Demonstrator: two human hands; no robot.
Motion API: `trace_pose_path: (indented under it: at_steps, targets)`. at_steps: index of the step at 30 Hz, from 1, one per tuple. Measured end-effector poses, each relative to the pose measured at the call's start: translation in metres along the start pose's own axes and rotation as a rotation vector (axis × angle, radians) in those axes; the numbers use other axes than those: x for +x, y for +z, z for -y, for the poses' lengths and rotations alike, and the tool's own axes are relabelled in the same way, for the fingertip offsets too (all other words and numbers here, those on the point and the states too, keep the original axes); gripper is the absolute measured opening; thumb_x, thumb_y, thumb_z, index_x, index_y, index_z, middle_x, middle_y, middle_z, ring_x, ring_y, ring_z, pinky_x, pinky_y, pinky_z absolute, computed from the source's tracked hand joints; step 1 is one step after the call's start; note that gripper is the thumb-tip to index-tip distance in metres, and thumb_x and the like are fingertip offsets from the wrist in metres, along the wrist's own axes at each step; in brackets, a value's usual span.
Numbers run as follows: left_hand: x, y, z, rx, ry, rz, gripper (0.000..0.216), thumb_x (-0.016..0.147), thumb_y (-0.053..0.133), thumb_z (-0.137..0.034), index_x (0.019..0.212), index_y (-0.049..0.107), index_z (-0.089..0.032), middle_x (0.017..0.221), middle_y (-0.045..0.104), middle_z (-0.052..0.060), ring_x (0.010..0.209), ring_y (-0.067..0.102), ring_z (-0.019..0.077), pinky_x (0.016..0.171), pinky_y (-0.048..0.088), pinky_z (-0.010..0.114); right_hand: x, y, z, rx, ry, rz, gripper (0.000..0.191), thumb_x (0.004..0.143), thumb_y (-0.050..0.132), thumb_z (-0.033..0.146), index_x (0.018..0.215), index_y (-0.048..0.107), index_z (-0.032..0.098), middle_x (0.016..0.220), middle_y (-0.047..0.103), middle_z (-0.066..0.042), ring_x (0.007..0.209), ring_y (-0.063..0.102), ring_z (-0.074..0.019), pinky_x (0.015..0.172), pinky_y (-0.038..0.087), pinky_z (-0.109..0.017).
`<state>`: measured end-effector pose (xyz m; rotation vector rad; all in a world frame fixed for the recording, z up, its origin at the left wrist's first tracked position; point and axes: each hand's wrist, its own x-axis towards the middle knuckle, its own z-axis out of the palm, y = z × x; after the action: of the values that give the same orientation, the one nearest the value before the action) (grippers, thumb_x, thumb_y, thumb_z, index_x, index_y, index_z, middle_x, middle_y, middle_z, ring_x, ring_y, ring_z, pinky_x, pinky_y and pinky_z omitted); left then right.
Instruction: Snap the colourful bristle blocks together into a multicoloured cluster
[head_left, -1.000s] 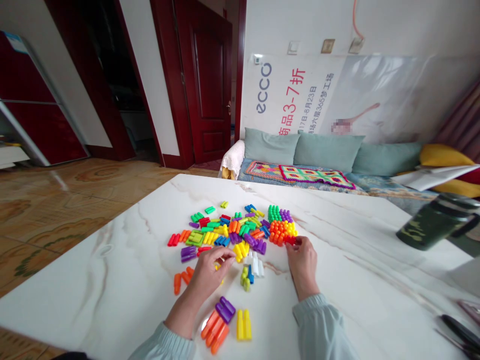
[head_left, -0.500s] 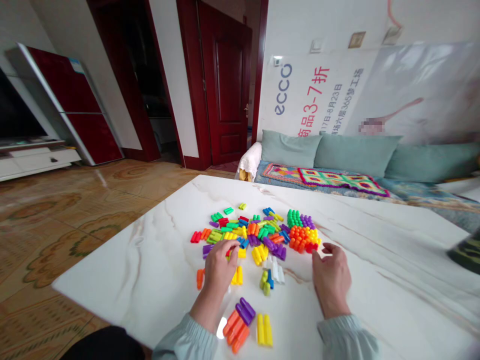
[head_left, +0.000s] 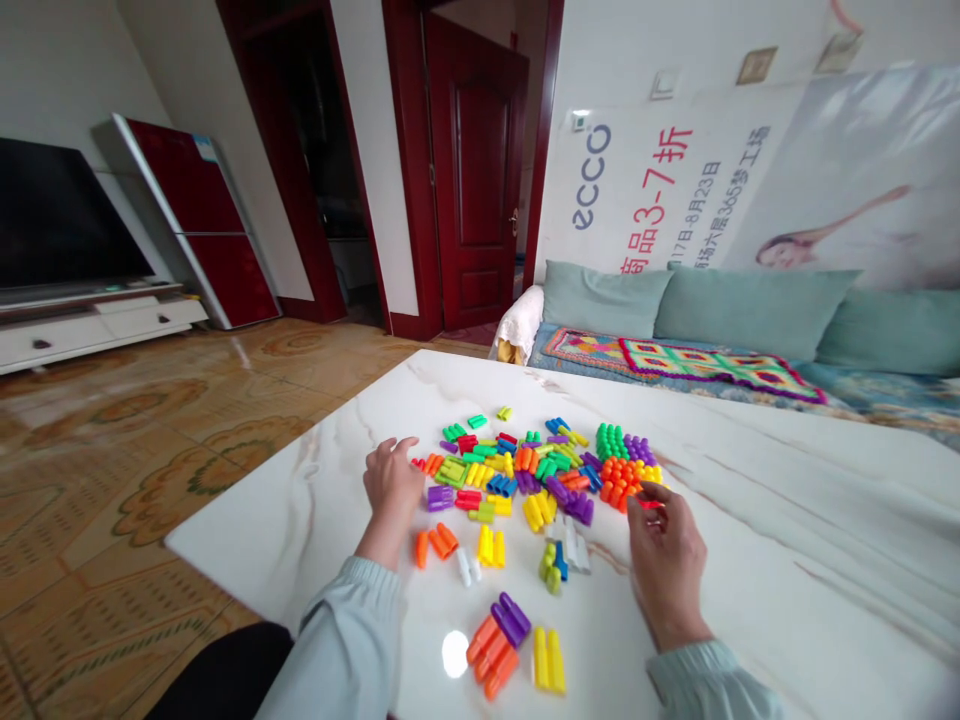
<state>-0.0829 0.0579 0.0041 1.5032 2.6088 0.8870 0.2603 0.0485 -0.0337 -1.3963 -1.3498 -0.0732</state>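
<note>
A heap of small plastic building pieces (head_left: 517,470) in many colours lies on the white marble table (head_left: 750,560). At its right end sits a joined cluster (head_left: 622,470) of green, purple, orange and yellow pieces. My left hand (head_left: 390,482) rests at the heap's left edge, fingers loosely spread, beside a red piece (head_left: 418,463), and I see nothing in it. My right hand (head_left: 667,560) pinches a small red piece (head_left: 649,503) just in front of the cluster. More pieces lie nearer me, among them an orange and purple group (head_left: 495,640) and a yellow pair (head_left: 549,660).
The table's left edge (head_left: 247,520) drops to a patterned tile floor. Behind the table are a sofa with teal cushions (head_left: 675,310), a banner on the wall, a dark red door (head_left: 480,170), and a TV (head_left: 60,220) on a low white cabinet at left.
My view has swung left, so the dark mug at right is out of sight. My left hand moved from the heap's front to its left edge. My right hand drew back slightly.
</note>
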Motion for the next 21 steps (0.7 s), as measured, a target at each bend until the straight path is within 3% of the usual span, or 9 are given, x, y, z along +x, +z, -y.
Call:
trace_pose_path:
  at_steps: [4, 9, 11, 13, 14, 16, 19, 21]
  targets:
    - [0.007, 0.009, 0.017, -0.059, -0.037, 0.128, 0.038, 0.074, 0.066, -0.016, 0.110, 0.072, -0.024, 0.115, 0.066, 0.013, 0.108, 0.059, 0.0339, 0.087, 0.050, 0.040, -0.001, -0.001, 0.000, 0.031, 0.005, 0.013, 0.033, 0.088, 0.053, 0.047, 0.098, 0.062, 0.017, 0.091, 0.069, -0.008, 0.061, 0.059, -0.0142, 0.059, 0.048, -0.027]
    - [0.001, 0.018, 0.026, -0.176, -0.042, 0.022, 0.029, 0.082, 0.056, -0.012, 0.105, 0.073, -0.020, 0.111, 0.066, 0.014, 0.100, 0.064, 0.0268, 0.084, 0.050, 0.035, -0.003, 0.000, -0.004, 0.081, 0.044, 0.021, 0.032, 0.089, 0.056, 0.045, 0.102, 0.062, 0.017, 0.090, 0.069, -0.007, 0.064, 0.060, -0.0146, 0.060, 0.048, -0.027]
    - [-0.004, 0.013, 0.014, -0.430, -0.082, -0.072, 0.029, 0.089, 0.051, -0.019, 0.110, 0.069, -0.016, 0.107, 0.068, 0.014, 0.092, 0.066, 0.0218, 0.079, 0.052, 0.032, -0.005, 0.001, -0.002, 0.117, 0.053, 0.013, 0.031, 0.089, 0.057, 0.045, 0.102, 0.062, 0.017, 0.090, 0.068, -0.007, 0.063, 0.059, -0.0144, 0.059, 0.048, -0.026]
    - [-0.017, 0.007, -0.012, -1.020, -0.159, -0.110, 0.032, 0.090, 0.056, -0.037, 0.109, 0.068, -0.014, 0.095, 0.071, 0.012, 0.074, 0.065, 0.0167, 0.067, 0.053, 0.028, -0.008, 0.002, 0.004, 0.188, 0.056, 0.029, 0.030, 0.088, 0.058, 0.044, 0.100, 0.063, 0.018, 0.089, 0.067, -0.007, 0.063, 0.058, -0.0141, 0.057, 0.047, -0.026]
    - [-0.028, 0.005, -0.029, -1.278, -0.170, -0.010, 0.038, 0.083, 0.065, -0.045, 0.103, 0.068, -0.012, 0.087, 0.072, 0.010, 0.066, 0.064, 0.0148, 0.063, 0.053, 0.026, -0.010, 0.003, 0.008, 0.238, 0.061, 0.063, 0.029, 0.088, 0.059, 0.044, 0.099, 0.063, 0.018, 0.087, 0.067, -0.006, 0.062, 0.057, -0.0140, 0.056, 0.047, -0.026]
    - [-0.054, 0.003, -0.064, -1.548, -0.151, 0.311, 0.047, 0.068, 0.081, -0.047, 0.095, 0.068, -0.011, 0.079, 0.071, 0.008, 0.061, 0.064, 0.0129, 0.058, 0.052, 0.023, -0.014, 0.004, 0.020, 0.362, 0.082, 0.197, 0.028, 0.089, 0.060, 0.044, 0.097, 0.064, 0.018, 0.085, 0.068, -0.006, 0.063, 0.058, -0.0146, 0.056, 0.048, -0.026]
    - [-0.093, 0.008, -0.100, -1.643, -0.186, 0.699, 0.049, 0.061, 0.089, -0.040, 0.095, 0.066, -0.013, 0.082, 0.074, 0.008, 0.071, 0.070, 0.0171, 0.069, 0.057, 0.028, -0.020, 0.005, 0.037, 0.554, 0.118, 0.472, 0.027, 0.088, 0.062, 0.044, 0.097, 0.067, 0.019, 0.085, 0.069, -0.006, 0.069, 0.062, -0.0168, 0.060, 0.050, -0.027]
    - [-0.109, 0.014, -0.107, -1.634, -0.199, 0.804, 0.047, 0.062, 0.089, -0.038, 0.095, 0.066, -0.013, 0.086, 0.074, 0.009, 0.077, 0.072, 0.0189, 0.074, 0.058, 0.029, -0.022, 0.007, 0.044, 0.653, 0.132, 0.565, 0.028, 0.087, 0.065, 0.043, 0.100, 0.068, 0.019, 0.083, 0.069, -0.005, 0.070, 0.062, -0.0171, 0.061, 0.051, -0.027]
